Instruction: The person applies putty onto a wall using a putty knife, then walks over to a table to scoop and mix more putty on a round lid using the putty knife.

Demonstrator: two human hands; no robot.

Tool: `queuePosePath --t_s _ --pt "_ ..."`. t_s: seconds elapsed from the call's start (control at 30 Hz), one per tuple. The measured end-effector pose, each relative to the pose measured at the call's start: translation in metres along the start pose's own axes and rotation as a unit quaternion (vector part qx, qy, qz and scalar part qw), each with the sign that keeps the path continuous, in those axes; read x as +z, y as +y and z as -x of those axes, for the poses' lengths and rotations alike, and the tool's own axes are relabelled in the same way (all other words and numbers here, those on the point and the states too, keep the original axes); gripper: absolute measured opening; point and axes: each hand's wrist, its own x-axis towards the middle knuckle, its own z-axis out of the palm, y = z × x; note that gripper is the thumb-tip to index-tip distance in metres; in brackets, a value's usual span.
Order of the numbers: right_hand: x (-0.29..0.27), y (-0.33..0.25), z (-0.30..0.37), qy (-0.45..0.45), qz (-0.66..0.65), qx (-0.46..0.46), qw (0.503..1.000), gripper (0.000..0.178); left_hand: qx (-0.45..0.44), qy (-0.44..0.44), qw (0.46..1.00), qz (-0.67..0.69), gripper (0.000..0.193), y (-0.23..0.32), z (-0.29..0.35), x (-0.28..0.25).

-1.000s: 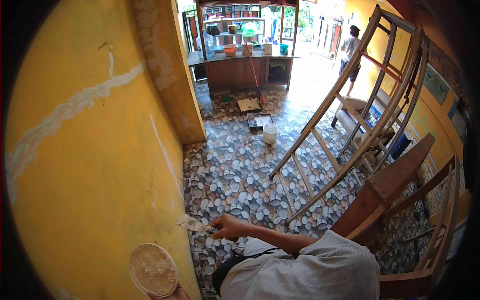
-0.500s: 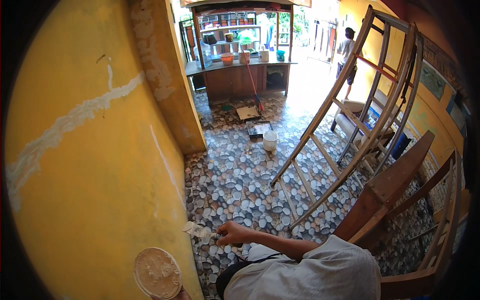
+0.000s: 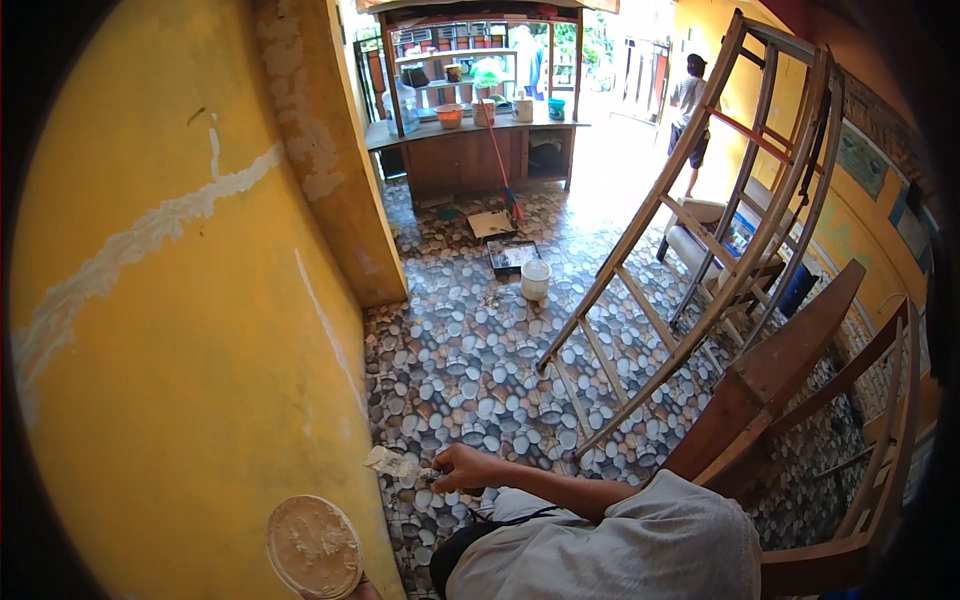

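My right hand (image 3: 463, 468) is closed around the handle of a putty knife (image 3: 395, 463), whose wide blade is coated with pale filler and points at the yellow wall. The blade hangs apart from the wall. Low at the frame's bottom, my left hand (image 3: 362, 590) grips a round tub (image 3: 360, 568) from below; only a little of the hand shows. Creamy, uneven putty (image 3: 315, 545) fills the tub's top. Beside them stands the yellow wall (image 3: 190, 380) with a long white filler streak (image 3: 170, 229) and a thinner vertical one (image 3: 325, 322).
A tall wooden ladder (image 3: 640, 300) leans over the right side, near brown wooden furniture (image 3: 760, 385). On the pebble-patterned floor (image 3: 470, 370) stand a white bucket (image 3: 535, 281) and paint trays (image 3: 514, 257). Behind are a wooden stall (image 3: 460, 165) and another person (image 3: 689, 125).
The view has shifted very slightly. Both hands keep their places with the putty knife and the tub; the blade is turned a little.
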Motion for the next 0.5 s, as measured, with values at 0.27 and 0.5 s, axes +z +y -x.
queuePosePath --t_s 0.27,0.5 --pt "0.0 0.0 0.003 0.012 0.015 0.007 1.0 0.035 -0.013 0.007 1.0 0.0 0.067 -0.003 0.002 0.006" --pt "-0.002 -0.003 0.009 0.023 0.026 0.009 0.999 0.035 -0.009 0.027 0.999 -0.026 0.067 -0.007 -0.001 0.012"
